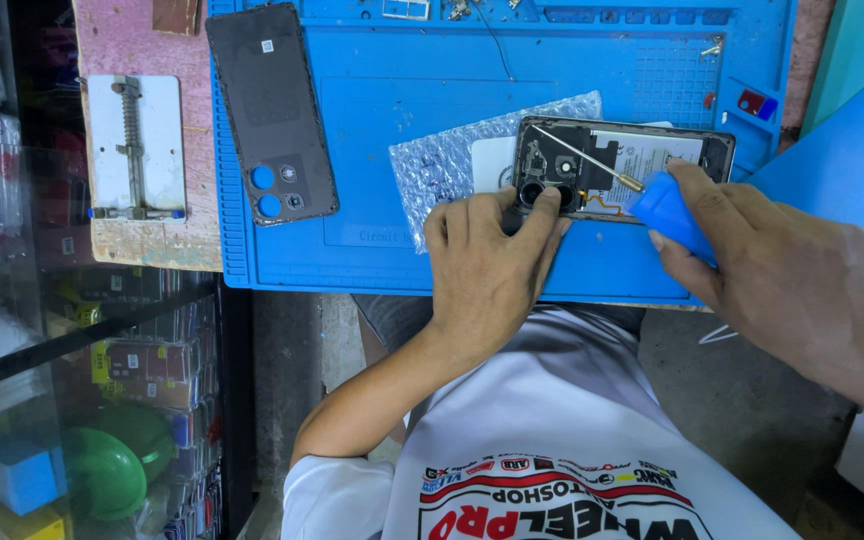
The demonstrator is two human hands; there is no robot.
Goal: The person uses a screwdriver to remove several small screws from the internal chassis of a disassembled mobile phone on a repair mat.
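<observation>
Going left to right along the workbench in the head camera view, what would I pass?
Metal clamp holder → detached phone back cover → bubble wrap → opened phone, steadied by the left hand → blue-handled screwdriver in the right hand.

The person wears a white T-shirt with short sleeves. Below the left hand, its front has a print in red, black and yellow. Both the left and the right hand are bare, with no gloves, rings or watch.
</observation>
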